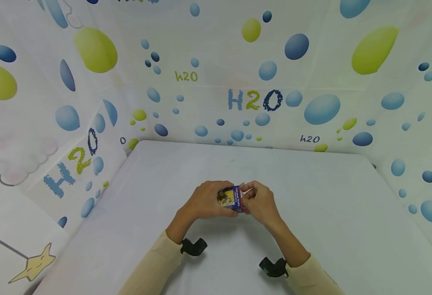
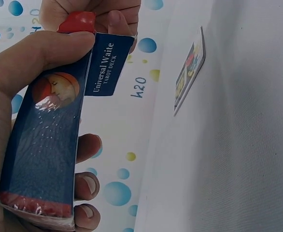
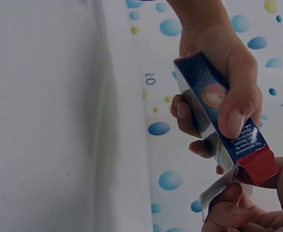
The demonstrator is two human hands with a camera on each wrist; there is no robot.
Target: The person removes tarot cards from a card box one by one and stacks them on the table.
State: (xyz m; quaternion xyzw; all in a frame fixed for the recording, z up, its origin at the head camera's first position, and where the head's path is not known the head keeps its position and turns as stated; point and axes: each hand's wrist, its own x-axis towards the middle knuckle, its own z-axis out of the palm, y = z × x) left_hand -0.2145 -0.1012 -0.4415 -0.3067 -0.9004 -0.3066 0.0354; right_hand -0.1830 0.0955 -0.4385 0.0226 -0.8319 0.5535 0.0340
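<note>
My left hand [image 1: 209,200] grips a blue and red tarot card box [image 1: 229,198], with its thumb along one narrow side and its fingers around the other. "Universal Waite Tarot Deck" is printed on a blue end flap [image 2: 108,65], which stands folded out, beside a small red flap [image 2: 78,22]. At that opened end is my right hand [image 1: 261,201], thumb and fingers curled close together against the flaps. Its fingertips [image 3: 223,210] sit right at the pale inner side of the folded-out flap. A thin picture card [image 2: 190,72] shows below the box in the left wrist view, apart from both hands.
Under the hands spreads a white-covered table [image 1: 330,213]. A white wall cloth [image 1: 216,53] with blue and green drops rises behind it and along both sides. Black curved pieces [image 1: 193,247] are worn at both wrists, by the cream sleeves [image 1: 153,262].
</note>
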